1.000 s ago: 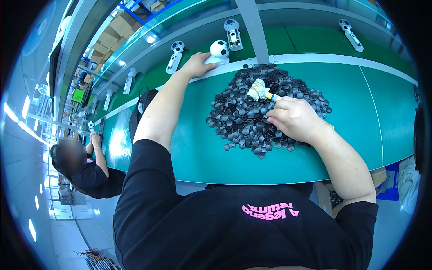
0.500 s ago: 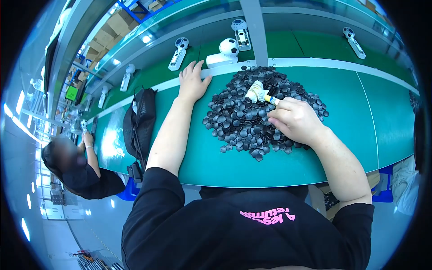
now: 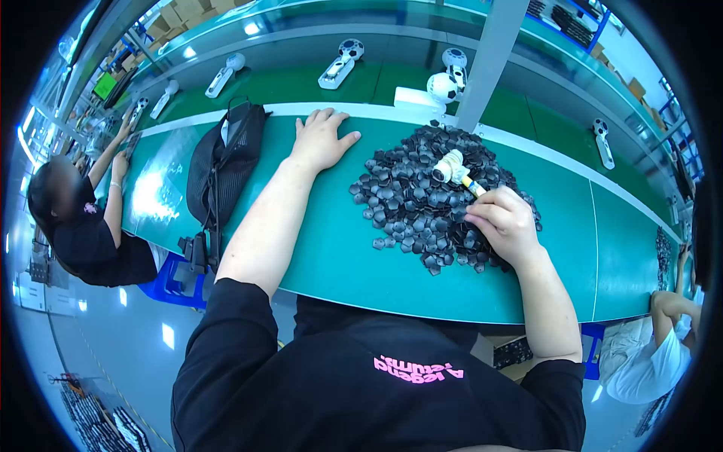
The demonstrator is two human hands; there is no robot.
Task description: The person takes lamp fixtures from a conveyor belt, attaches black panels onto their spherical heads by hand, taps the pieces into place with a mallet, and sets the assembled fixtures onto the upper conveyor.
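Observation:
My right hand (image 3: 506, 218) is closed around the yellow handle of a small hammer (image 3: 452, 167), its head wrapped in whitish material. The hammer's head is over a heap of black five-sided plastic pieces (image 3: 422, 200); I cannot tell whether it touches them. My left hand (image 3: 321, 141) lies palm down with fingers spread on the green table (image 3: 324, 241), by the pale strip along its far edge. It holds nothing, and the heap is to its right.
A black bag (image 3: 226, 162) lies left of my left arm. Beyond the strip, white ball-topped devices (image 3: 341, 64) stand on a green belt (image 3: 399, 79), near a grey post (image 3: 493, 64). One co-worker (image 3: 83, 218) sits at left; another person (image 3: 655, 361) is at far right.
The view has turned, bringing a person at far right into sight. My right hand still grips the hammer over the heap. The left co-worker's arms are now stretched farther forward.

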